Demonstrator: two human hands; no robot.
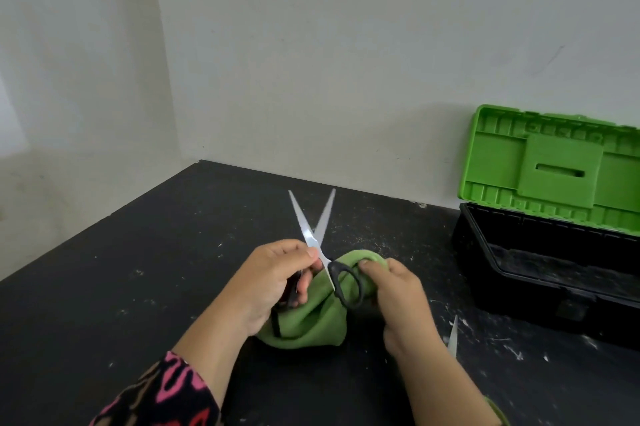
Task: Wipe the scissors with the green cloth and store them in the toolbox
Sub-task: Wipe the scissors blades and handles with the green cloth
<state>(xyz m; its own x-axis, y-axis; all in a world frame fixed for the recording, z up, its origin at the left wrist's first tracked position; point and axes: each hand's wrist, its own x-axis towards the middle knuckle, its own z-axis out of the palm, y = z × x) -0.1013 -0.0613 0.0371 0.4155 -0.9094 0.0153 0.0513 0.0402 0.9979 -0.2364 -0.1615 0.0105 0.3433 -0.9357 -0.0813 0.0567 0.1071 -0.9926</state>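
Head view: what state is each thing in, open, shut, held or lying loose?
scissors: blades open, tips pointing away, held.
cloth: bunched up under the scissors, gripped.
toolbox: lid open, standing upright.
left hand: holds the scissors.
right hand: grips the cloth.
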